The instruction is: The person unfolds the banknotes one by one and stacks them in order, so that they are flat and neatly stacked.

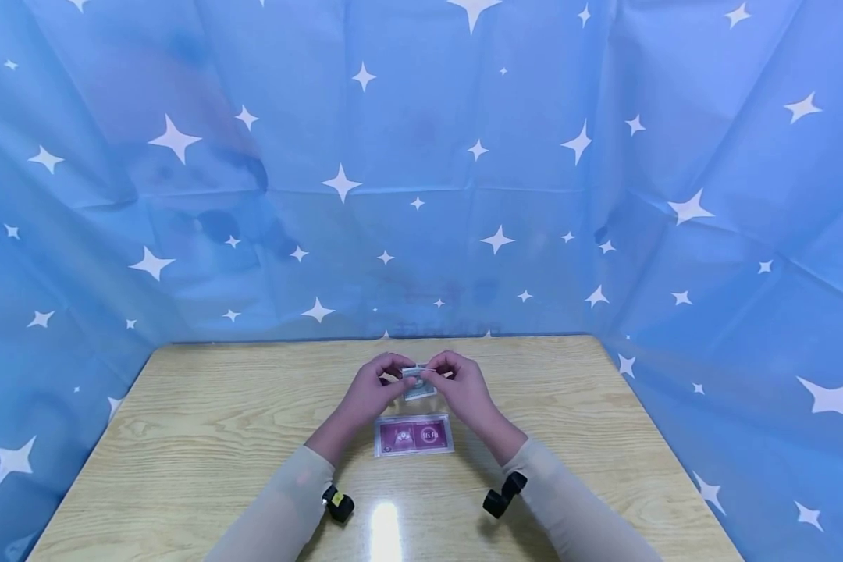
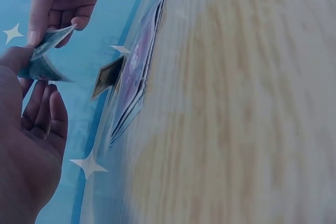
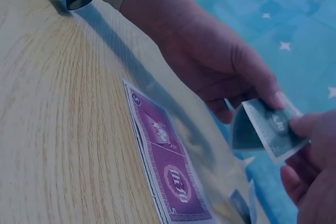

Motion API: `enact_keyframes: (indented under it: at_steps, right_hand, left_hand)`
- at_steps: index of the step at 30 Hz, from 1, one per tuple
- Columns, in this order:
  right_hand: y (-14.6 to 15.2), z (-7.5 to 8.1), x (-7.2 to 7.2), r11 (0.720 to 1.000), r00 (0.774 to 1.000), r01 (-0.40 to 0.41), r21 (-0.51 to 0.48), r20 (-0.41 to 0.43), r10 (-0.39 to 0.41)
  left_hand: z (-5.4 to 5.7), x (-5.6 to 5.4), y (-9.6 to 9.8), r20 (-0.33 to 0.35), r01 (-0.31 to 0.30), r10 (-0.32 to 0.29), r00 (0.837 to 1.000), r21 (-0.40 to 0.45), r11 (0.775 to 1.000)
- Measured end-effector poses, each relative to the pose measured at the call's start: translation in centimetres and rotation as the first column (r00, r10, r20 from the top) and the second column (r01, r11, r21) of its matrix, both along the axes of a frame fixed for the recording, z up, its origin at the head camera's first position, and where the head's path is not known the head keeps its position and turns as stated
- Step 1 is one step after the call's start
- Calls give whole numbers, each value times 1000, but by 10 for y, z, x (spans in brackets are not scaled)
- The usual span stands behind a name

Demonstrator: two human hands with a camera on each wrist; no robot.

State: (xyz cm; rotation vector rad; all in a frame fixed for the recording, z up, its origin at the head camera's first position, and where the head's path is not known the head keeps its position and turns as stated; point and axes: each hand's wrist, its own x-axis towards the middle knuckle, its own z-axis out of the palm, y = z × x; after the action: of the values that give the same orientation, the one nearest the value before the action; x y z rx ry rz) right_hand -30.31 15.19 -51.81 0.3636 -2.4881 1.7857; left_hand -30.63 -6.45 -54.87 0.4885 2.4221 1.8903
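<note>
A small green banknote (image 3: pixel 275 132), marked like play money, is bent over on itself and held above the table between both hands. My left hand (image 1: pixel 370 390) pinches one end between thumb and fingers. At the other end, my right hand (image 1: pixel 461 382) pinches it the same way. In the left wrist view the green banknote (image 2: pixel 47 56) curves, its free edge blurred. Nearer to me, a stack of purple banknotes (image 1: pixel 414 435) lies flat on the table, its top one showing a 5 in the right wrist view.
Just beyond the purple stack a folded dark note (image 2: pixel 107 78) stands up from the table. The wooden table (image 1: pixel 218 445) reaches to a blue star-patterned cloth (image 1: pixel 421 156) hanging behind and at the sides. Both wrists carry small black cameras (image 1: pixel 340 506).
</note>
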Motion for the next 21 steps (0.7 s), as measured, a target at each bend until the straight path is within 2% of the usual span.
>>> enact_keyframes:
  at_steps: [9,14,21]
  right_hand:
    - [6,1,1,995,995,-5,-102,99,15]
    - [9,2,3,993,993,4,-121,116,10]
    - [14,0,6,994,992,8,-109,122,5]
  left_hand:
    - [-3,1,-6,-4,27,-27,1000,33,999]
    - [-2,4,-12,31,52,-53,998,48,998]
    - [-3,7,-18,27,78,-80,996,73,994]
